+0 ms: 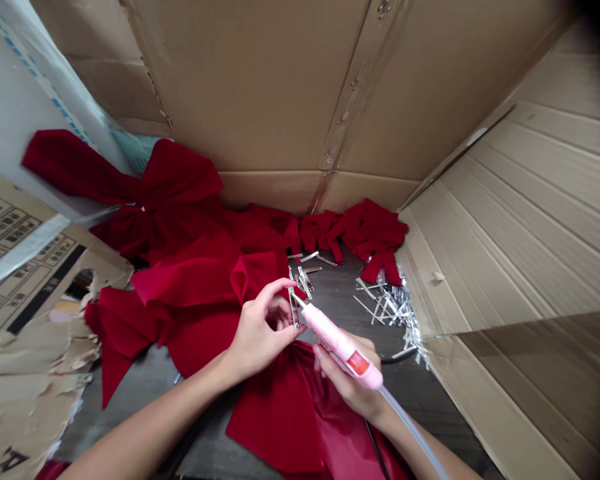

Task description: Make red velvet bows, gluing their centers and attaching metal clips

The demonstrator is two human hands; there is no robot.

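With metal clip (pixel 294 311) pinched in left hand (pixel 259 331) and pink glue gun (pixel 341 347) gripped in right hand (pixel 351 388), pinching fingers (pixel 286 287) could be burned by the adjacent nozzle.

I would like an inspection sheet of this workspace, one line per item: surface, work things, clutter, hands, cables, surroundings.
Surface: dark table, mostly covered.
Work things: pink glue gun, its tip at a metal clip; red velvet bow under the hands.
Clutter: pile of red bows at the left and back; loose silver clips at the right.
Hands: left hand pinches the metal clip with its fingers; right hand grips the glue gun.
Cables: black cable by the right wrist; clear glue stick at the gun's rear.
Surroundings: cardboard walls behind and right; torn cardboard at the left.
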